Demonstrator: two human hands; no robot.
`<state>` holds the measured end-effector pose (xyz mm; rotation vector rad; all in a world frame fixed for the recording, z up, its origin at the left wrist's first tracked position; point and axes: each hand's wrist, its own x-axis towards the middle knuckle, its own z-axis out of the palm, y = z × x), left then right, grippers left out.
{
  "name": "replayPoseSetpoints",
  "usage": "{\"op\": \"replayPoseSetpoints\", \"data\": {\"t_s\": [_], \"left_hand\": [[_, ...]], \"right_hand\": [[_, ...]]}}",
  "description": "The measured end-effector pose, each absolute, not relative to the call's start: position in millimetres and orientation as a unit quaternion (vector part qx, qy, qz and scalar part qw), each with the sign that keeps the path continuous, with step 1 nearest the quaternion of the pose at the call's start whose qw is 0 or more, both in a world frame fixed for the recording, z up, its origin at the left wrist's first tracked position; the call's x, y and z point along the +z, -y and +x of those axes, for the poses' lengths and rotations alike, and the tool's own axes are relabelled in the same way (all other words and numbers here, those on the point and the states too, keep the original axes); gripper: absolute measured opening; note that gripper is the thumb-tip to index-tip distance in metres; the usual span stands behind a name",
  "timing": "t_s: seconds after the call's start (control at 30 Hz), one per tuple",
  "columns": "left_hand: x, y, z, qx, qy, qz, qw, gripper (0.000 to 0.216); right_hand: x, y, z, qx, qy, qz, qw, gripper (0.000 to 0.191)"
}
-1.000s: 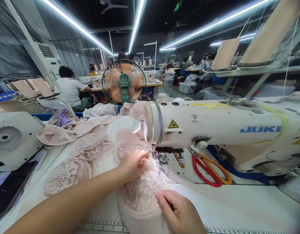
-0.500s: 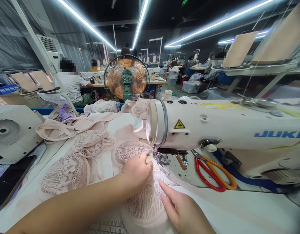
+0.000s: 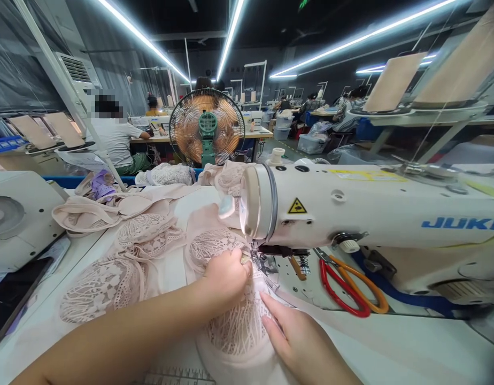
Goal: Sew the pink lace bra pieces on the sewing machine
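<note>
The left hand [image 3: 226, 275] pinches the pale pink lace garment piece [image 3: 234, 326] at the needle of the white, rounded sewing machine [image 3: 351, 208]. The right hand [image 3: 299, 342] presses flat, fingers extended, on the openwork lace lying on the smooth white bench [image 3: 391, 347].

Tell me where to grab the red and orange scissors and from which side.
Take the scissors by the looped handles at their near right end, coming from the front right. They lie flat on the machine bed, blades pointing up-left under the sewing machine arm, so that end is boxed in.
</note>
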<state>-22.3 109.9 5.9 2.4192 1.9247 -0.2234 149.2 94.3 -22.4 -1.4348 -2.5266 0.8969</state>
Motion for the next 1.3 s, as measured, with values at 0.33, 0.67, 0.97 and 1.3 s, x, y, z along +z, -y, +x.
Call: {"op": "replayPoseSetpoints", "data": {"t_s": [0.33, 0.67, 0.97, 1.3], "left_hand": [[1, -128, -29, -0.06, -0.645, 0.762, 0.013, 0.034], [13, -100, -40, -0.018, -0.578, 0.816, -0.023, 0.032], [22, -59, -53, -0.131, -0.639, 0.746, 0.138, 0.086], [24, -89, -71, -0.105, -0.655, 0.733, 0.152, 0.082]], "right_hand": [[-12, -104, 135, 0.207, 0.839, -0.503, -0.026, 0.049], [-10, -94, 153, 0.156, 0.863, -0.479, -0.02, 0.029], [-8, -96, 163, 0.169, 0.87, -0.455, -0.089, 0.063], [9, -116, 140, 0.163, 0.855, -0.48, -0.108, 0.059]]}}
